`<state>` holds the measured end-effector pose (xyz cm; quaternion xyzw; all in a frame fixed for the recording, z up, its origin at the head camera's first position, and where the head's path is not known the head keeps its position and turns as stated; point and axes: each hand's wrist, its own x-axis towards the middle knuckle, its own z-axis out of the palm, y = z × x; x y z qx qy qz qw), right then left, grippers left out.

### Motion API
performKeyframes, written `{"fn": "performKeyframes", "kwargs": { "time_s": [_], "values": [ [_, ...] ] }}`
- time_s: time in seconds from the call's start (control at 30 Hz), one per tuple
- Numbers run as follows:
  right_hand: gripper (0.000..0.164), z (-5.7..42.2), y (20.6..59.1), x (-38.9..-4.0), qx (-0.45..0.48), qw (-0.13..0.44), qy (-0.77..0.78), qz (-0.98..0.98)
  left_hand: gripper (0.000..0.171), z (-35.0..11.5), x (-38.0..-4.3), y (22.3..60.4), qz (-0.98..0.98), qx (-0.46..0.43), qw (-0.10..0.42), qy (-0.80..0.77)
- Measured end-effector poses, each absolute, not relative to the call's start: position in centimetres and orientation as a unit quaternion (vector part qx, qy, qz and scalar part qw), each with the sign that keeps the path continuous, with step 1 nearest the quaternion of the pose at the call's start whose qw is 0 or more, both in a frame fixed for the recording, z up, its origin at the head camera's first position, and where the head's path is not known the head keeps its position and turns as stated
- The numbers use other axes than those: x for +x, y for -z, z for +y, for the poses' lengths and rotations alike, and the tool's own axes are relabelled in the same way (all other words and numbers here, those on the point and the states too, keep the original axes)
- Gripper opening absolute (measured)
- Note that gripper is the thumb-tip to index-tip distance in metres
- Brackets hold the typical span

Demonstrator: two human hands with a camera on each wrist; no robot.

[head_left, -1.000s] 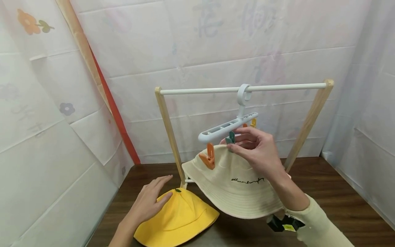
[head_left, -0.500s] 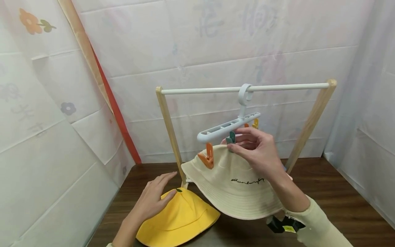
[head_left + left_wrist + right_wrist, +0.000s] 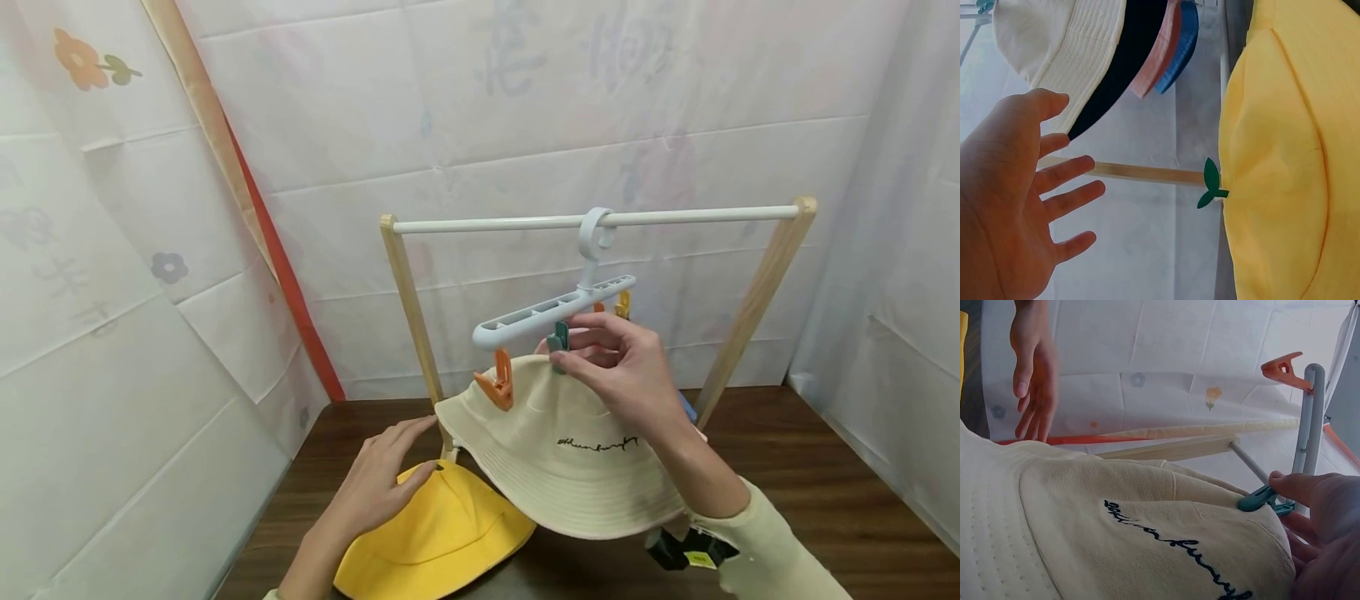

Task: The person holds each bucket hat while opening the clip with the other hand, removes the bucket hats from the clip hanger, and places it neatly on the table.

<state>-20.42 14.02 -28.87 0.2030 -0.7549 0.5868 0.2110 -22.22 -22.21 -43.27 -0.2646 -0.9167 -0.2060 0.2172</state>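
My right hand pinches a green clothespin at the crown of a beige bucket hat, which hangs by it under a pale blue clip hanger. Dark cursive stitching runs across the hat's side. My left hand is held with fingers extended above a yellow bucket hat on the table, its fingertips right at the beige brim in the head view. In the left wrist view a green sprout tops the yellow hat. An orange clothespin dangles from the hanger's near end, holding nothing.
The hanger hooks over the white bar of a wooden-legged rack. Behind the beige hat hang a pink hat and a blue hat. A yellow clothespin sits at the hanger's far end. Draped sheets enclose the dark wooden table.
My left hand has moved slightly up and to the right, toward the beige brim. The hanger's near end and the hat have shifted a little left. My right hand keeps its pinch.
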Motion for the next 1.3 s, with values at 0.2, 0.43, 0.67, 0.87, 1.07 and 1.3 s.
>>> {"fn": "performKeyframes", "kwargs": {
  "time_s": [0.2, 0.43, 0.67, 0.87, 1.07, 1.3],
  "values": [
    [0.038, 13.9, 28.9, -20.6, 0.206, 0.218, -0.578, -0.759, 0.057, -22.0, -22.2, 42.7, -0.91, -0.267, 0.242, 0.207],
    [0.038, 13.9, 28.9, -20.7, 0.202, 0.216, -0.581, -0.758, 0.058, -21.9, -22.4, 42.0, -0.908, -0.27, 0.239, 0.215],
    [0.037, 13.8, 29.1, -20.7, 0.202, 0.223, -0.574, -0.761, 0.06, -21.7, -22.6, 41.6, -0.9, -0.28, 0.253, 0.217],
    [0.037, 13.7, 29.2, -20.7, 0.2, 0.222, -0.573, -0.763, 0.063, -21.5, -22.8, 41.1, -0.895, -0.281, 0.267, 0.222],
    [0.037, 13.7, 29.2, -20.6, 0.202, 0.22, -0.574, -0.762, 0.063, -21.4, -22.9, 40.6, -0.893, -0.286, 0.264, 0.225],
    [0.036, 13.6, 29.2, -20.7, 0.201, 0.221, -0.574, -0.762, 0.062, -21.1, -22.9, 40.4, -0.891, -0.288, 0.264, 0.23]
  ]
}}
